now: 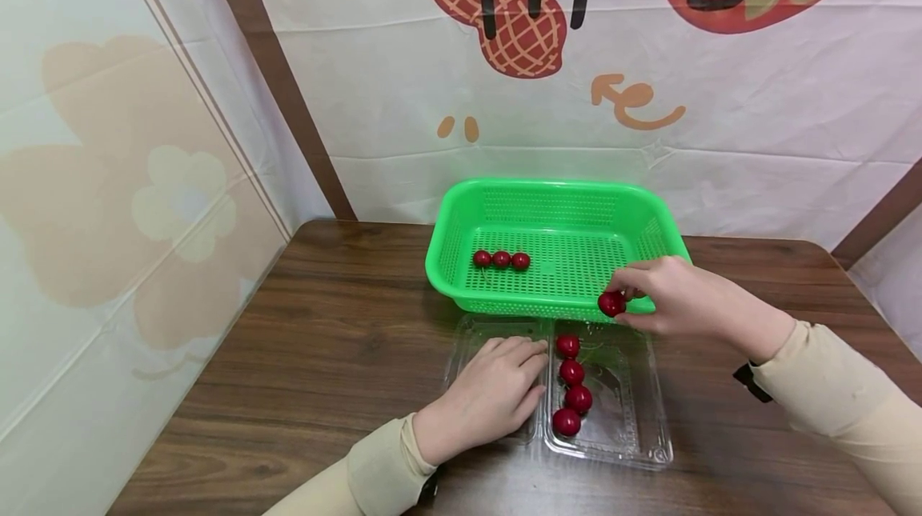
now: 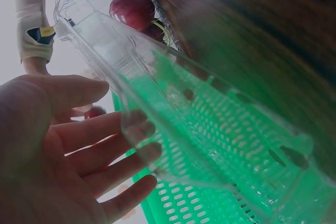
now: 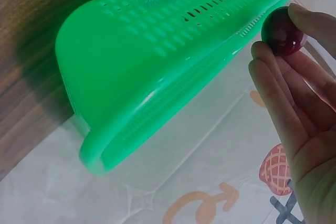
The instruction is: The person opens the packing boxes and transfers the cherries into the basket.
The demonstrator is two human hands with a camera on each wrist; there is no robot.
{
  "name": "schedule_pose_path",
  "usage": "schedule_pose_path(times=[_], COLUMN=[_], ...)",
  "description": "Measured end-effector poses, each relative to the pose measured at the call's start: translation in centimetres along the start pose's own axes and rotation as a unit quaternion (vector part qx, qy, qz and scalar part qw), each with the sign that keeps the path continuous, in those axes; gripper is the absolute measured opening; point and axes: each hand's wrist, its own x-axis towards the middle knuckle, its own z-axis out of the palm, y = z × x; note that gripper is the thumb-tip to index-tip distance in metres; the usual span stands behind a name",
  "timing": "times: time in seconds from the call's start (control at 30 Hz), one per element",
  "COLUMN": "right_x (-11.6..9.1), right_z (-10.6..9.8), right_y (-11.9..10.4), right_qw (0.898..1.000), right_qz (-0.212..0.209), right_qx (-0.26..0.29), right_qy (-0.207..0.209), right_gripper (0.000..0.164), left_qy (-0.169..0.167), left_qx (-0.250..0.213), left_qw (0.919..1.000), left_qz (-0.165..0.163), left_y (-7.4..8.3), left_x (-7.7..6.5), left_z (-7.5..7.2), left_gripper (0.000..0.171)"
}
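Note:
My right hand (image 1: 673,296) pinches a dark red cherry (image 3: 283,31) between thumb and fingers, over the near right rim of the green basket (image 1: 437,276). Three more cherries (image 1: 501,259) lie in a row on the basket's floor, toward its left. In front of the basket an unfolded clear plastic box (image 1: 634,420) lies on the table; several cherries (image 1: 579,399) stand in a line along the left side of its right half. My left hand (image 1: 493,392) rests on the box's left half, fingers fairly straight, fingertips by the middle fold. In the left wrist view those fingers (image 2: 113,163) are spread along the plastic.
The brown wooden table (image 1: 324,356) reaches back to a printed white cloth (image 1: 374,84) hanging behind the basket. Another pale cloth with a flower print (image 1: 144,196) hangs along the left side.

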Motion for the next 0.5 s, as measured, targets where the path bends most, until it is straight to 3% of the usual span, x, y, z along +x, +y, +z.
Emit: schedule_pose_path(times=[0.5], right_x=[1.8], right_z=[-0.4], right_y=[0.9], right_qw=[1.000], right_qz=[0.021], right_qx=[-0.002], right_qy=[-0.018], right_gripper=[0.018], left_qy=[0.004], left_qx=[0.006], left_qw=[1.0000], left_qz=[0.002], left_y=[0.0], left_x=[0.0], left_z=[0.0], left_gripper=[0.030])
